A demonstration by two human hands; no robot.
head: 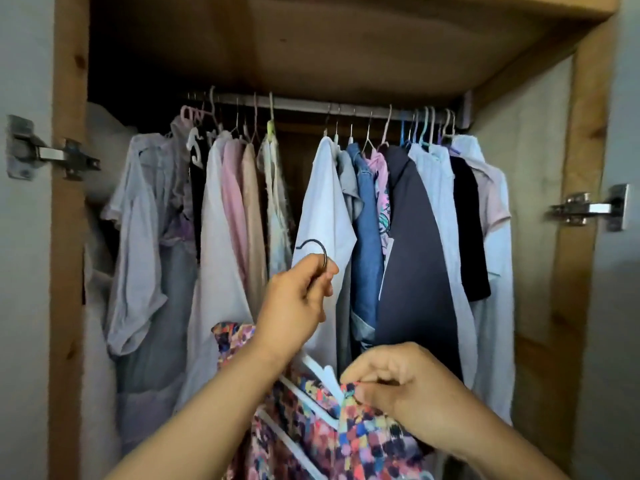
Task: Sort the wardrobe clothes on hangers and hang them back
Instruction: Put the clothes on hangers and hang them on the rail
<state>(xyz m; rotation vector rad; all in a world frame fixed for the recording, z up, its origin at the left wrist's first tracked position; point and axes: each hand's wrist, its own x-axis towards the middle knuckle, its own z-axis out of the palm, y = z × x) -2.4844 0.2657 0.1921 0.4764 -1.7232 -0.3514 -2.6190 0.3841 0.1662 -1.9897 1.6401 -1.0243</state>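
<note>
While the left hand [298, 296] curls its fingers round the dark hook of a hanger [313, 249], lifting it in front of the hanging clothes, the right hand [398, 386] pinches the edge of a multicoloured patterned garment [363, 441] low in the view. That garment drapes over the white shoulders of the held hanger, below the rail [311, 107]. On the rail hang two groups of clothes with a gap between them: pale and pink pieces to the left, and to the right a white shirt [322, 202], a denim piece [365, 216], a navy jacket [412, 237] and light shirts. Two metal hinges [52, 154] show, one on each side of the wooden wardrobe [67, 237].
</note>
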